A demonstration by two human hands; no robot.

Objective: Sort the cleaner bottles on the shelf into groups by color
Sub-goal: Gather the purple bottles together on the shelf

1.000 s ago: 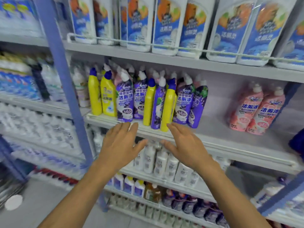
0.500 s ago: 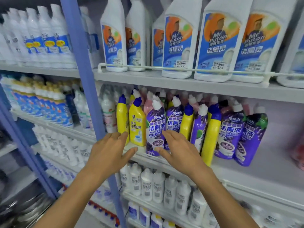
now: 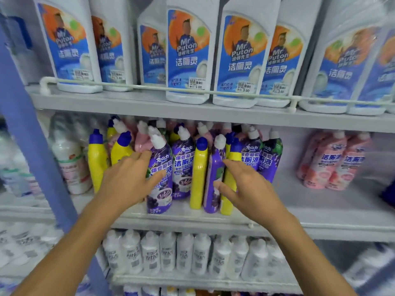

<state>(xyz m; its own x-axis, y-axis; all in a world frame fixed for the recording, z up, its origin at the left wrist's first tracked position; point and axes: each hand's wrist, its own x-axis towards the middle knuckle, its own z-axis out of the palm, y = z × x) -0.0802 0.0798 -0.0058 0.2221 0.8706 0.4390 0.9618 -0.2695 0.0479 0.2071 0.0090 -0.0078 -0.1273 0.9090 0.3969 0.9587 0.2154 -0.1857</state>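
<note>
On the middle shelf [image 3: 320,218] stands a mixed cluster of cleaner bottles: yellow ones with blue caps [image 3: 198,176], purple ones with white caps [image 3: 181,165] and pink ones [image 3: 142,139] behind. My left hand [image 3: 130,180] reaches in with fingers spread, its tips touching the front purple bottle [image 3: 159,201] and covering part of a yellow bottle [image 3: 118,148]. My right hand [image 3: 245,186] has straight fingers touching a narrow purple bottle [image 3: 214,180] and the yellow bottle [image 3: 227,199] beside it. A separate pink group [image 3: 333,165] stands at the right.
Big white bottles with blue labels [image 3: 188,56] fill the upper shelf behind a white rail [image 3: 149,87]. Small white bottles [image 3: 183,253] line the shelf below. A blue upright post [image 3: 32,146] runs down the left. Bare shelf lies between the cluster and the pink group.
The camera has come closer to the shelf. Both hands moved forward from the shelf edge onto the bottles, the left to the front purple bottle, the right to the narrow purple and yellow pair.
</note>
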